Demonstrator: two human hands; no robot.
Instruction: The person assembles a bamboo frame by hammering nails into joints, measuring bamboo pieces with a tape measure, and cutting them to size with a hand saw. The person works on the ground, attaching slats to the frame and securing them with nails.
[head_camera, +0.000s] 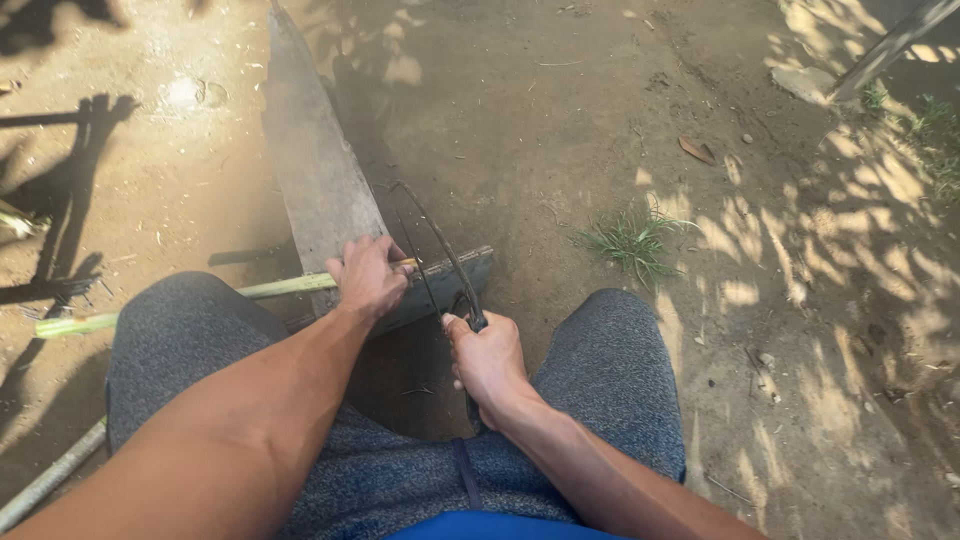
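Both hands (370, 275) (487, 362) grip; curved blade's (445, 250) handle hidden.

The long weathered wooden plank (318, 180) is dull grey. The thin bamboo stick (180, 303), reaching toward nine o'clock, is pale yellow-green. The curved metal blade (440, 245) is dark, near black. The heathered knit shorts (620, 370) are speckled grey-blue. The packed dirt ground (560, 110) is brown, dappled with leaf shadow; a grass tuft (635, 240) at two o'clock is green.
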